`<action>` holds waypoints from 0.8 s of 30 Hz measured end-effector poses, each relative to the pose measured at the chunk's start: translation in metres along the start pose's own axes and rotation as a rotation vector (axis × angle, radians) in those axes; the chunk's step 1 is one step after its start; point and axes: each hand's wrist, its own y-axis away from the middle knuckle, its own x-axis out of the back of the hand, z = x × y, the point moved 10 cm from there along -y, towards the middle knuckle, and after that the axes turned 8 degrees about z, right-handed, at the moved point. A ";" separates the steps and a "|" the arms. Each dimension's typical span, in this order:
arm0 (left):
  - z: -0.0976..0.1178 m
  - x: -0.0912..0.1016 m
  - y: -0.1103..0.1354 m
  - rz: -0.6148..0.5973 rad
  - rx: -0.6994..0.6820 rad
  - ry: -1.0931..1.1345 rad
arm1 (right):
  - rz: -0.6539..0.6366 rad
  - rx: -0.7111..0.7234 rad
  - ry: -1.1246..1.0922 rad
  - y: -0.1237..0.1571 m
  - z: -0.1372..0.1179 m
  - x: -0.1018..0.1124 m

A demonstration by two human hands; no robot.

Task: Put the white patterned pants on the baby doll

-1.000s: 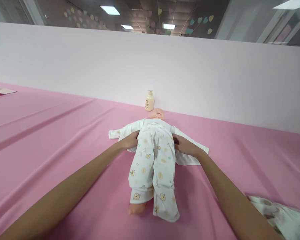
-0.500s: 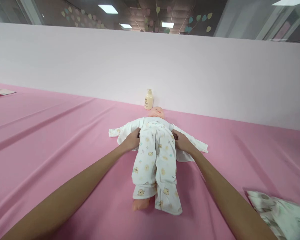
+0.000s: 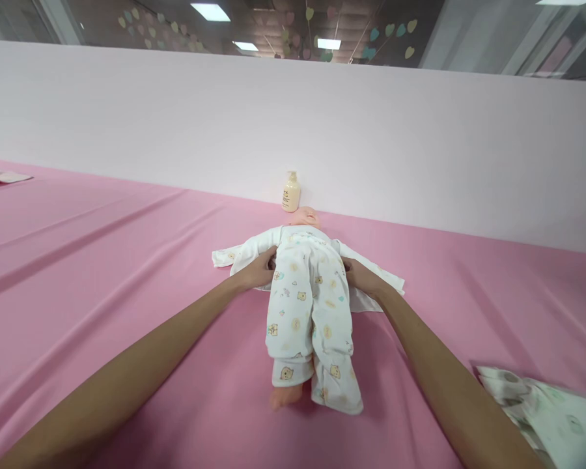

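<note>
A baby doll (image 3: 306, 217) lies on its back on the pink sheet, its head toward the wall. It wears a white long-sleeved top (image 3: 261, 247), spread open at the sides, and white trousers (image 3: 293, 306) printed with little bears. My left hand (image 3: 262, 268) is closed on the trousers' left side near the waist, its fingertips partly hidden by the cloth. On the opposite side my right hand (image 3: 364, 277) grips the trousers at the same height, fingertips tucked out of sight. One bare foot (image 3: 286, 396) sticks out of the left trouser leg; the right leg's cuff covers the other.
A cream pump bottle (image 3: 291, 193) stands by the doll's head, against the white wall (image 3: 127, 124). Folded patterned cloth (image 3: 561, 417) lies at the lower right. A pale pink cloth (image 3: 2, 176) is at the far left. The pink sheet (image 3: 102, 273) has long creases.
The doll's legs and trousers have swung slightly to the right. Both hands stay at the trousers' sides, with the right hand shifted a little to the right.
</note>
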 end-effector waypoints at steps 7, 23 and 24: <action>0.007 -0.006 0.001 0.035 -0.048 0.058 | -0.037 0.030 0.039 0.000 0.000 -0.005; -0.009 -0.012 -0.002 -0.047 0.084 0.187 | -0.031 -0.040 0.066 0.004 0.002 -0.010; -0.011 -0.012 -0.002 -0.077 0.110 0.219 | -0.058 -0.053 0.046 0.005 0.002 -0.011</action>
